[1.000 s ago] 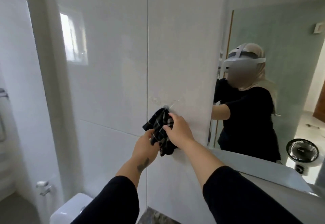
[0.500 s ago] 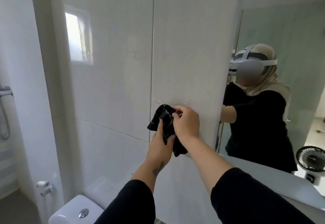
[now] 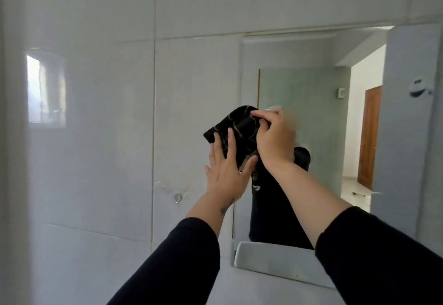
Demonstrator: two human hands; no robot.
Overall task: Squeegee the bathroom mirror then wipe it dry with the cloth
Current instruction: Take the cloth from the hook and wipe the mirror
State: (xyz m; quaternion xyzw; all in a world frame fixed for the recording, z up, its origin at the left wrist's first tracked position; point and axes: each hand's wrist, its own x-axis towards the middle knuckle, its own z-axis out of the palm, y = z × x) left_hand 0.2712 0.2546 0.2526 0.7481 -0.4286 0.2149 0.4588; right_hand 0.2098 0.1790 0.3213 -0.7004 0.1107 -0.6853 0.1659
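Black cloth (image 3: 236,134) pinched at its top edge by the right hand (image 3: 275,139), left hand (image 3: 226,170) spread flat beneath, against the mirror (image 3: 311,103) edge: drying apparently beginning, strokes across glass next.

A narrow white shelf (image 3: 275,262) is fixed to the tiled wall (image 3: 96,161) directly below the mirror (image 3: 311,113), its long edge running along the mirror's lower border. Its left end is seen just below the mirror's lower left corner; its right part is covered by a dark sleeve (image 3: 383,256). The visible top of the shelf is glossy and pale, with only a tiny dark speck near its front edge. Nothing else can be made out lying on the visible part. Whether anything lies on the covered part cannot be told.
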